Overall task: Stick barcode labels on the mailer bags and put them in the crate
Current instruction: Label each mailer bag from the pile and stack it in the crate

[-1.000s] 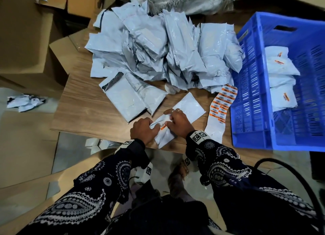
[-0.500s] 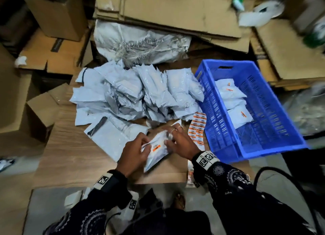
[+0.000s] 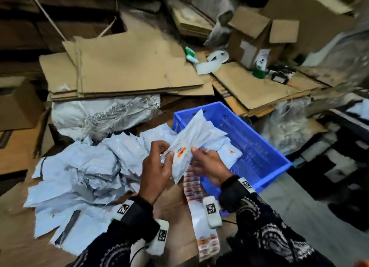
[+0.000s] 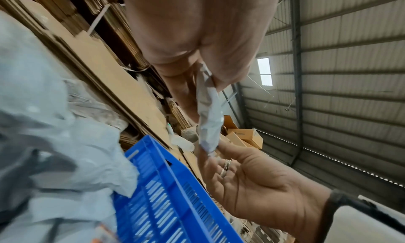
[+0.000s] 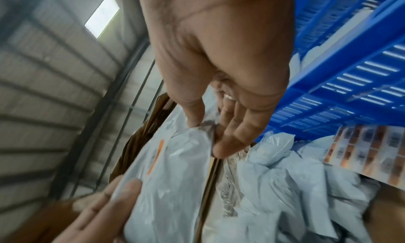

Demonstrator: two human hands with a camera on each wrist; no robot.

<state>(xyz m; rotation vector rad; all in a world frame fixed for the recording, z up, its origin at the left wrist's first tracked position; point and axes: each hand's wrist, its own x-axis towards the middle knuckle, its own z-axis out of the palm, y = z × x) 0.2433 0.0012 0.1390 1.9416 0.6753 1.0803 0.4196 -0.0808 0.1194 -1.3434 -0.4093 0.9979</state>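
Holding the labelled mailer bag raised above the bench, we pinch its edges with both hands: left hand, right hand. The label looks pressed flat, though blur hides detail. Next: drop it into the crate at two o'clock.

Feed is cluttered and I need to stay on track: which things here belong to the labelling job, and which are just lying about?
Job:
mailer bag with label, held by left hand and right hand
bag pile
label sheet
blue crate

Lying about:
flat cardboard
open box
green bottle
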